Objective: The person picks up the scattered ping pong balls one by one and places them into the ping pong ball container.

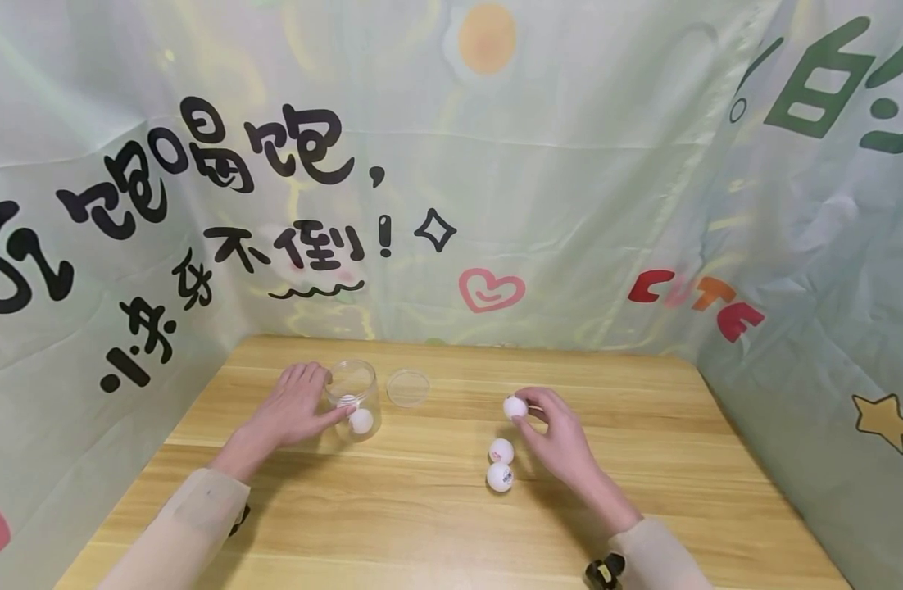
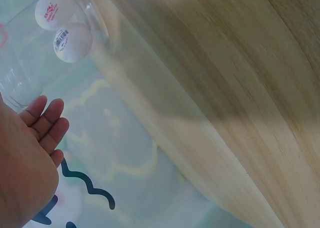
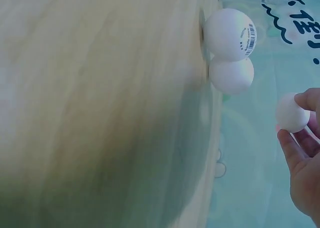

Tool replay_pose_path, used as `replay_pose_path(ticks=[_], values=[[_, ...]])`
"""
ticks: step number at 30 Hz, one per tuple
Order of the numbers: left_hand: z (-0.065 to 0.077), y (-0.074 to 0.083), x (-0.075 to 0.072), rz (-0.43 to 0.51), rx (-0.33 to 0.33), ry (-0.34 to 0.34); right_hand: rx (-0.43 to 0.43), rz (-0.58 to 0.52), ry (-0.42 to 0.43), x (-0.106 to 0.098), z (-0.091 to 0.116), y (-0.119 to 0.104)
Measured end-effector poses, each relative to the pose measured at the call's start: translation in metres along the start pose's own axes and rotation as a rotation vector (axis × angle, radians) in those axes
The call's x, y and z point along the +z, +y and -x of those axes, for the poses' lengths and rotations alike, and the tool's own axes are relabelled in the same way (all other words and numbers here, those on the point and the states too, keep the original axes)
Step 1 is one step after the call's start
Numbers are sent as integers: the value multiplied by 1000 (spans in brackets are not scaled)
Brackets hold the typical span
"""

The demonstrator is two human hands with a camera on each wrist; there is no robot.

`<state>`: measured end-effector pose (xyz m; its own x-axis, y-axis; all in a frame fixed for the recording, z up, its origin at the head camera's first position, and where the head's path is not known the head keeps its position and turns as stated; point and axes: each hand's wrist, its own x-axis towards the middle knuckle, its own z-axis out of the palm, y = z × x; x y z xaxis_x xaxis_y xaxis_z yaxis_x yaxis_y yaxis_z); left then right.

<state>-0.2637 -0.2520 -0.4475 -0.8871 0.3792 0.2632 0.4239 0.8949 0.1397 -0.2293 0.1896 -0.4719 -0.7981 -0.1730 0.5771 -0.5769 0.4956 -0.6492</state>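
A clear round jar stands on the table at left of centre with two white ping-pong balls inside. Around its near left side, my left hand holds the jar, thumb across the front and fingers toward the back. The left wrist view shows printed marks on the jar's balls and the fingers against its wall. Between thumb and fingertips, my right hand pinches another ping-pong ball above the table. Two more balls lie touching each other, left of that hand.
A clear round lid lies flat just right of the jar. The wooden table ends at printed cloth walls at the back and sides. Dark bands sit at both wrists.
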Motion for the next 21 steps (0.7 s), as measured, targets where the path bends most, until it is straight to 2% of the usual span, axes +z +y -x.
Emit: replay_pose_path(ticks=[21], values=[[1, 1, -2, -2, -3, 5, -53, -61, 24, 9, -20, -21]])
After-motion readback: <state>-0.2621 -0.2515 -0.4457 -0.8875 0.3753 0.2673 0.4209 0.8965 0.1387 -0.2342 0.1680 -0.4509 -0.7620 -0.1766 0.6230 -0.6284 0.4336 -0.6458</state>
